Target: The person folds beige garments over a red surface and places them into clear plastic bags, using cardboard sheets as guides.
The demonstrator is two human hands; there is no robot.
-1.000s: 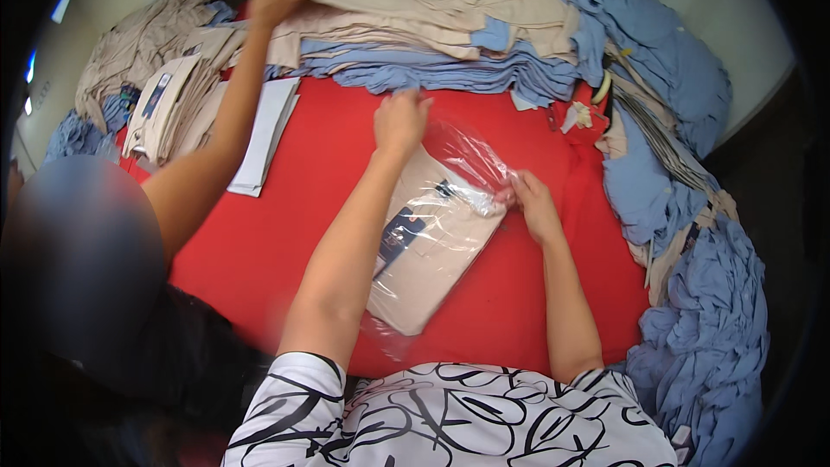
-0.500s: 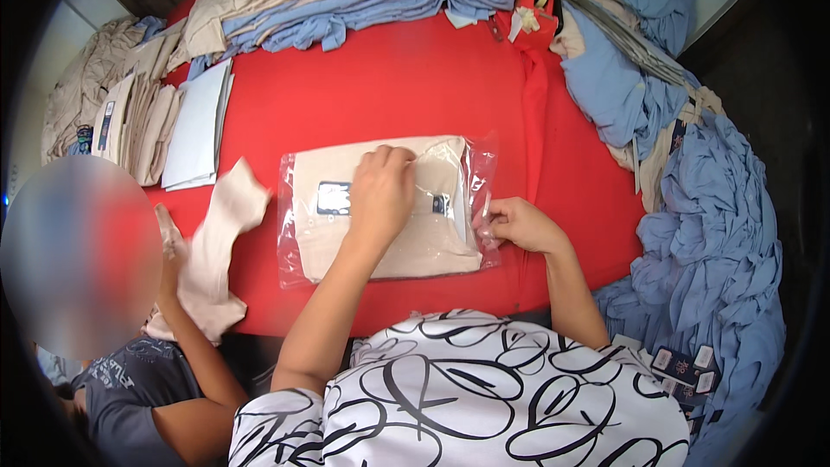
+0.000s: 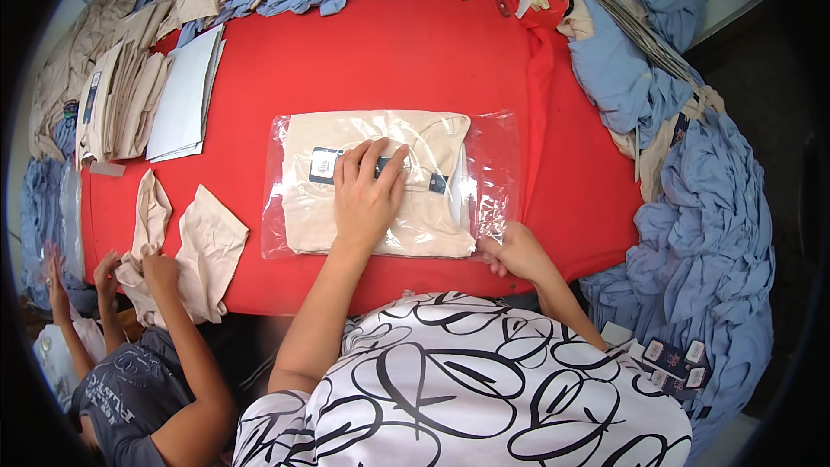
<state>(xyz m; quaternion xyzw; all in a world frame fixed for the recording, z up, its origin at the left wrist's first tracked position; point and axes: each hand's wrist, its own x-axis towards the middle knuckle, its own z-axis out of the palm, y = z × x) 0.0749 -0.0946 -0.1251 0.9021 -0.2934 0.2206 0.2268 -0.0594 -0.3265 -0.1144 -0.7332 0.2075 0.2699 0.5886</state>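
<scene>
Currently the folded beige garment (image 3: pixel 380 186) lies flat inside a clear plastic bag (image 3: pixel 493 173) in the middle of the red table (image 3: pixel 363 60).

- Left hand (image 3: pixel 367 195): open, palm down, fingers spread, pressing on the bagged garment over a dark tag (image 3: pixel 324 164). It grips nothing.
- Right hand (image 3: pixel 514 251): at the bag's near right corner, fingers closed in a pinch on the plastic edge there. The two hands are well apart.
- Bag: garment sits fully inside, toward the left end; the right end of the bag is slack, empty film, wrinkled and shiny. Whether the mouth is sealed cannot be told.

Judgement on progress: insertion looks done; what seems left is flattening out the air and closing or folding the loose right end.

Surroundings: a stack of folded beige pieces with flat white sheets (image 3: pixel 186 95) at far left; heaps of blue and beige garments (image 3: pixel 692 207) along the far and right edges; small card tags (image 3: pixel 674 359) at lower right. A co-worker's hands (image 3: pixel 143 272) at lower left hold a loose beige cloth (image 3: pixel 203 246) at the table's edge.
</scene>
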